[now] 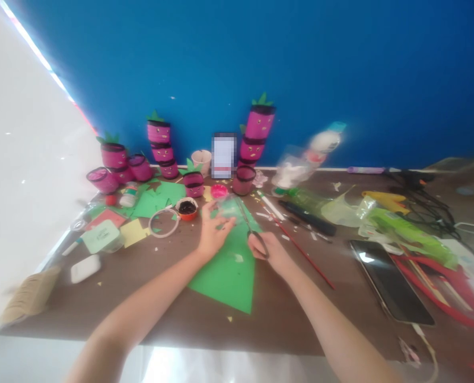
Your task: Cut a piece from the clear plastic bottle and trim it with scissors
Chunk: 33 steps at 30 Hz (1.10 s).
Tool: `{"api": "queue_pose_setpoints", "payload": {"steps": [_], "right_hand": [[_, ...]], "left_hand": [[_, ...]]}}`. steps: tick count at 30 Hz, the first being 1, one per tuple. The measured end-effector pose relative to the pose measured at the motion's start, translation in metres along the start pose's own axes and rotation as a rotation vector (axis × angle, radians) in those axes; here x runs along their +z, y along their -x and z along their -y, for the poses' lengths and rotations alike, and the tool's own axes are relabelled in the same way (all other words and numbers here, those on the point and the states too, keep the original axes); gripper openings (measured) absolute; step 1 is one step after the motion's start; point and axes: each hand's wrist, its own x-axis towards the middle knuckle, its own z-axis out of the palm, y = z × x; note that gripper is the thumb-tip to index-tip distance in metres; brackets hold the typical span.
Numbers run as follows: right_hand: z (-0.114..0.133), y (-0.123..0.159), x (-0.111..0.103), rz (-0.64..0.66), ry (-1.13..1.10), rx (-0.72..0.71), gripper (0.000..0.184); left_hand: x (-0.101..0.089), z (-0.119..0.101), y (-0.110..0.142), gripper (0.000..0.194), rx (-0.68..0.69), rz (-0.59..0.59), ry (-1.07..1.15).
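My left hand (214, 232) is above the green sheet, its fingers curved around the near edge of a see-through plastic piece (232, 206); blur softens the exact contact. In my right hand (272, 251) is a pair of scissors (257, 238), fingers through the dark handle loops and blades pointing away from me toward the plastic. Under both lies a green foam or paper sheet (225, 279), with a small pale scrap on it. Beyond my hands are a pink lid or dish (219, 191), an orange-rimmed pot of dark paint (187, 208) and a purple cup (244, 180).
Stacked purple cups with faces and green leaves (160, 146) stand by the blue wall, as do others (256, 130). A phone (214, 159) leans there. Rightward lie a red thin brush (304, 254), a black phone (392, 282) and a cable. Leftward are a tape ring (163, 221) and a white case (85, 268).
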Motion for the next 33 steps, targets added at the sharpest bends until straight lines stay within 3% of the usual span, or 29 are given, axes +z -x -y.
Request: {"api": "queue_pose_setpoints", "payload": {"steps": [8,26,33], "right_hand": [[0.000,0.003,0.002,-0.033,-0.002,-0.023,0.052],[0.002,0.005,-0.009,0.025,0.065,-0.004,0.046],[0.005,0.004,-0.010,-0.010,0.124,-0.004,0.049]], "left_hand": [[-0.001,0.000,-0.001,0.030,-0.008,0.001,-0.006],[0.001,0.005,0.003,0.028,0.180,0.029,-0.057],[-0.001,0.005,0.002,0.025,0.157,0.016,-0.100]]}}
